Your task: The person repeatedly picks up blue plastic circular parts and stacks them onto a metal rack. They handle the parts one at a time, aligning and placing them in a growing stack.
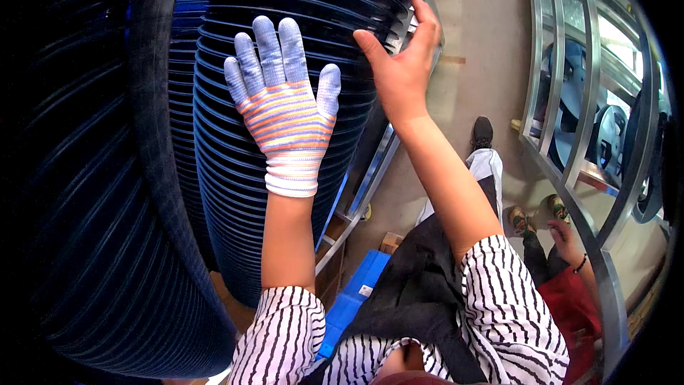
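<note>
Head view, looking down: left hand (pixel 281 96) in a white knit glove (pixel 292 171) with orange stripes and a blue-grey coated front, fingers spread, flat over a curved, glossy blue-black stack of thin, close-set ribs (pixel 231 171), gripping nothing. Bare right hand (pixel 401 75) at the stack's right edge, thumb and forefinger curved wide apart; contact with the edge unclear. Left of both hands, a second dark ribbed stack (pixel 107 242). Between the forearms, lower down, a flat blue panel (pixel 367 274). Well right of the hands, a silver metal frame (pixel 591 100) and a co-worker's hand (pixel 565 241).
</note>
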Demonstrator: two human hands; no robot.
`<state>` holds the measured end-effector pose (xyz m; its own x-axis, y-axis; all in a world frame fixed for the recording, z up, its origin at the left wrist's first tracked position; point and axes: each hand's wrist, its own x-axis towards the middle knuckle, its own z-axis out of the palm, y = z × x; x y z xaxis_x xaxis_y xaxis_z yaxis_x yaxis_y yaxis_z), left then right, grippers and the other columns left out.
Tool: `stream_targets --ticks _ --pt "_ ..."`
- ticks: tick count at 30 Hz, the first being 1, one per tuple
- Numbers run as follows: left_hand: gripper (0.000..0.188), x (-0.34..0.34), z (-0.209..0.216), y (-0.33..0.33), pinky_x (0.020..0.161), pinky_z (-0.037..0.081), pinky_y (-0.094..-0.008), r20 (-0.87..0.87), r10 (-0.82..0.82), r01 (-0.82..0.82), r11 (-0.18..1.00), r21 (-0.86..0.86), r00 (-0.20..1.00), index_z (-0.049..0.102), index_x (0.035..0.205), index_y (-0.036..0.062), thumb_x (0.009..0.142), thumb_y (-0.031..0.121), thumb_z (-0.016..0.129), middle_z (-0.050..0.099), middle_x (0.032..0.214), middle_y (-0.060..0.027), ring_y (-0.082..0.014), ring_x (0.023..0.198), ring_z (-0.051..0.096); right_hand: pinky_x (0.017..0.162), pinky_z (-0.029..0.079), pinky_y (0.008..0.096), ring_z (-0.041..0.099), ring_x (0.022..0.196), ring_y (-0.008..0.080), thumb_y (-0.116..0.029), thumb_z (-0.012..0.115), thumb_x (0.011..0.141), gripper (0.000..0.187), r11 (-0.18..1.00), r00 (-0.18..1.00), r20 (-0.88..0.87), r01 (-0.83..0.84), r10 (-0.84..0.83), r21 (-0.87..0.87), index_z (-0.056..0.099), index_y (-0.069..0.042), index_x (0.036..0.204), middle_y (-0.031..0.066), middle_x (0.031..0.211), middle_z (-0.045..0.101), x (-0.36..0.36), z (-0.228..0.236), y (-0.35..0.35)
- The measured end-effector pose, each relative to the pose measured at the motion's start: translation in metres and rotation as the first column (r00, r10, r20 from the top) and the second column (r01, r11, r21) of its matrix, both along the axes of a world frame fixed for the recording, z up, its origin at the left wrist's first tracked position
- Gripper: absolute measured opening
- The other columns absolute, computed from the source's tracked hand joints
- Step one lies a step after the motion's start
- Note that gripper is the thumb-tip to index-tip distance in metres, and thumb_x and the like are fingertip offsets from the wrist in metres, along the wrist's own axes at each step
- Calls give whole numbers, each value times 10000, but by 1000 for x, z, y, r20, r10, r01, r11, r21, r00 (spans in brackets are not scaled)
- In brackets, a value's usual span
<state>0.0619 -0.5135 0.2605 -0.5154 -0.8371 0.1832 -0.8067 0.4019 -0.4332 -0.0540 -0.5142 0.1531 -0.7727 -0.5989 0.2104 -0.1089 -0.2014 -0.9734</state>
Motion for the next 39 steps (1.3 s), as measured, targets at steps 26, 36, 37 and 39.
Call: stream_targets --ticks 26,36,37,39 --pt "912 15 -36 3 1163 131 -576 25 45 -43 998 -44 999 154 1509 -2 905 600 478 144 1541 -299 -472 1401 225 690 456 315 566 748 226 27 729 720 200 994 901 -433 -77 37 -75 706 -63 897 62 782 617 -78 39 101" --pt "816 9 -27 4 1156 155 -574 -119 -41 29 995 -98 992 272 1463 -34 902 514 498 274 1491 -311 -488 1377 263 671 468 324 575 741 233 -8 747 716 156 977 884 -459 -168 91 -130 702 -61 856 55 772 626 -84 56 70" --pt "801 11 -18 7 1153 174 -573 -128 -41 26 993 -116 991 303 1449 -39 897 505 505 308 1478 -313 -495 1362 292 664 468 325 573 733 234 -7 746 716 148 965 882 -460 -196 97 -173 702 -61 846 53 762 623 -81 59 63" --pt "798 5 -28 6 1151 186 -566 -146 -50 35 994 -104 988 295 1455 -35 893 481 531 317 1474 -307 -485 1361 302 706 467 332 581 786 224 -38 750 725 189 957 858 -500 -229 112 -179 697 -63 904 50 837 638 -82 58 52"
